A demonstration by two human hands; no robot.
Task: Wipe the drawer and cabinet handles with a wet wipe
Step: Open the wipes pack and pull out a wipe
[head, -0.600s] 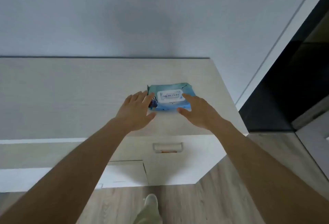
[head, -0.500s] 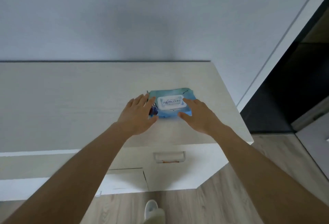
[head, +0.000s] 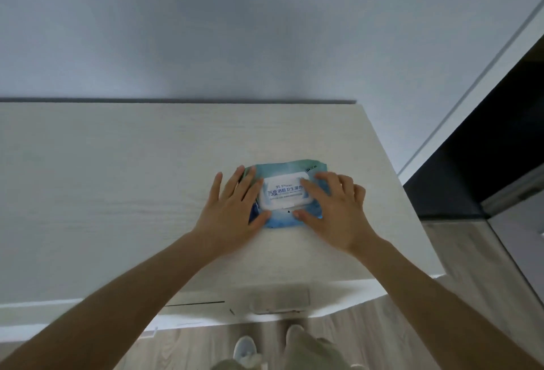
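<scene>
Both hands shifted further onto wipes pack (head: 287, 193). Left hand (head: 232, 213) flat, pressing pack's left end; right hand (head: 332, 210) loosely curved over lid (head: 284, 193), nothing gripped. Pack to be pinned, lid lifted from its front edge.

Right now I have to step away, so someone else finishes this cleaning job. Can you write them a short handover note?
Left hand: flat, fingers straight, pressing the left end of the wet wipe pack.
Right hand: on the pack's right end, fingers over the white flip lid, thumb at its front edge.
Pack lies on the cabinet top, near its right end; lid looks closed.
Done: pack reached. No wipe is out.
Left: open the lid, pull a wipe, wipe the drawer handle below the top's front edge and the other handles.
</scene>
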